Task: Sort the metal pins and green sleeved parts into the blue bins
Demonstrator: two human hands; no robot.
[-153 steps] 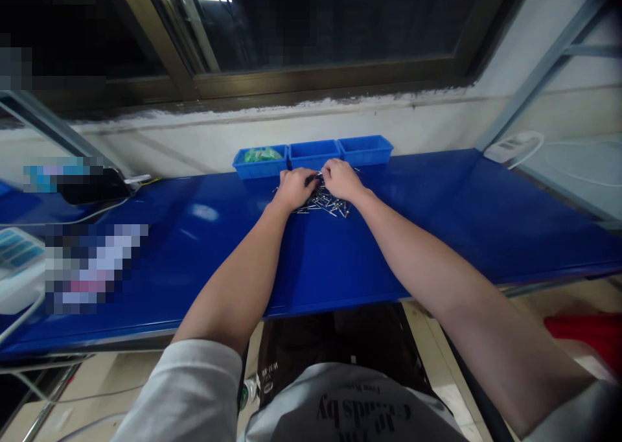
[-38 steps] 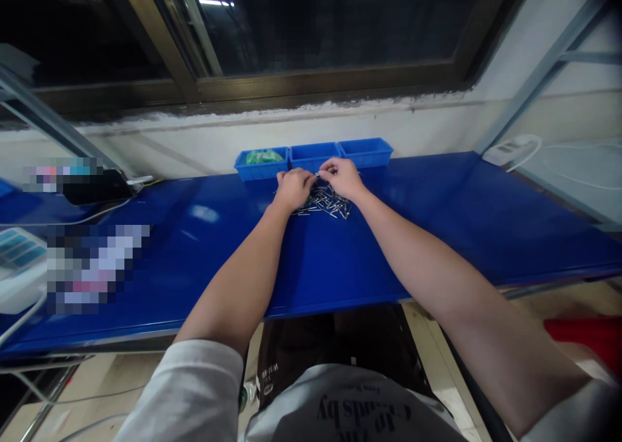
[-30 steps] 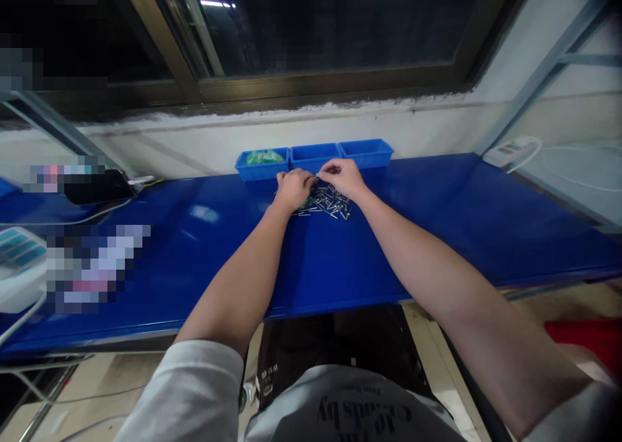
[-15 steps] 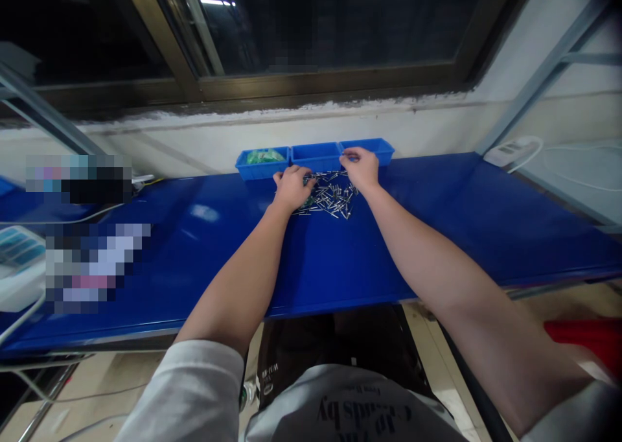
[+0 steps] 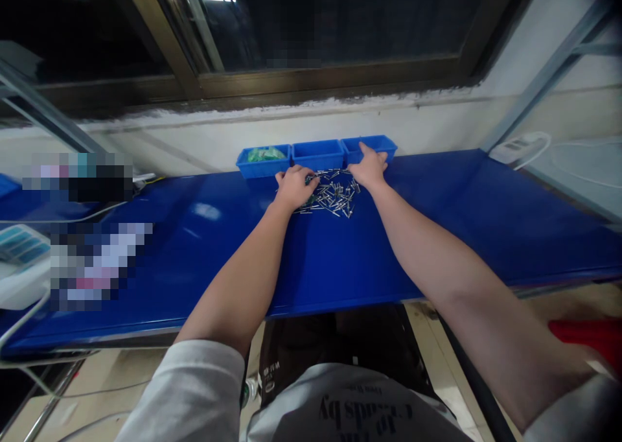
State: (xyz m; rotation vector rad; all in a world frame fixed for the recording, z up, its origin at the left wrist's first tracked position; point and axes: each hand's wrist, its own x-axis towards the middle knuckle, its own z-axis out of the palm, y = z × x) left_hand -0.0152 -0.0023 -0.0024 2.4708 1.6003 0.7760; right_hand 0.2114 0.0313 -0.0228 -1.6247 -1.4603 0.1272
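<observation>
A loose pile of thin silver metal pins (image 5: 335, 199), with some small green bits among them, lies on the blue table (image 5: 330, 260). Over its left end, my left hand (image 5: 295, 188) curls, with a few of the metal pins showing between thumb and forefinger. My right hand (image 5: 370, 166) is at the front of the right blue bin (image 5: 389, 145), its fingers spread and reaching over the rim. Nothing shows in its fingers. The middle blue bin (image 5: 318, 157) and the left blue bin (image 5: 262, 168), which holds green pieces in clear plastic (image 5: 265, 154), stand beside it.
Behind the bins rise a white wall (image 5: 194, 137) and a dark window (image 5: 340, 27). A white device (image 5: 24, 260) with a cable sits at the left. On the right, a white power strip (image 5: 518, 149) lies by a grey metal frame (image 5: 549, 72).
My right hand has moved slightly right, to the right bin, and its pinched fingers have spread. My left hand has stayed at the pile almost unmoved.
</observation>
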